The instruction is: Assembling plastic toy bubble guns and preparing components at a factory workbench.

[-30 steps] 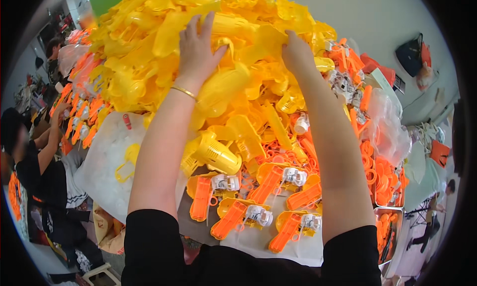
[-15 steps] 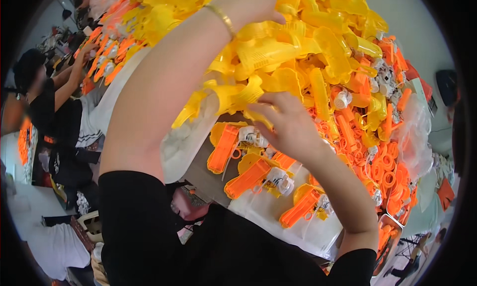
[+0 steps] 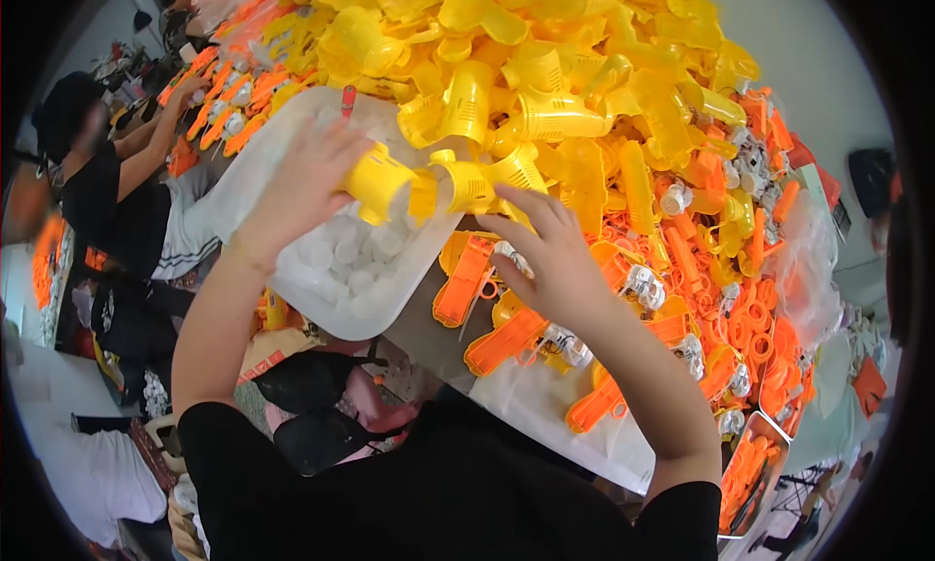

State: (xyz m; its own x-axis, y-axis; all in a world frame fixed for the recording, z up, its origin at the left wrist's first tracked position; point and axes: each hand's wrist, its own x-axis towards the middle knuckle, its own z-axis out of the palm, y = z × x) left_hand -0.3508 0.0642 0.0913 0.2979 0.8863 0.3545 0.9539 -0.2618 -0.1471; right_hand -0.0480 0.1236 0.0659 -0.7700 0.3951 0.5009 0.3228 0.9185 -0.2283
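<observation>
My left hand (image 3: 310, 183) is over a white plastic tub (image 3: 375, 313), its fingers closed on the left end of a translucent yellow plastic half-shell (image 3: 378, 183). Just right of that piece, a second yellow shell (image 3: 466, 186) sits at the edge of the yellow pile. My right hand (image 3: 557, 259) is spread, thumb apart from the fingers, with its fingertips against this second shell. Small whitish round parts (image 3: 341, 259) lie inside the tub. Below my right hand are part-assembled units, each a yellow shell with an orange piece (image 3: 506, 342) and white wired parts.
A large heap of yellow shells (image 3: 565, 35) covers the far side. Orange parts and rings (image 3: 765, 317) pile up at the right, beside a clear plastic bag (image 3: 810, 259). A bin of orange pieces (image 3: 750, 473) stands near right. Another person (image 3: 117, 191) works at far left.
My left hand has come back from the far yellow pile to the tub and taken hold of a yellow shell. The right hand stays by the shells. The tub is now largely uncovered.
</observation>
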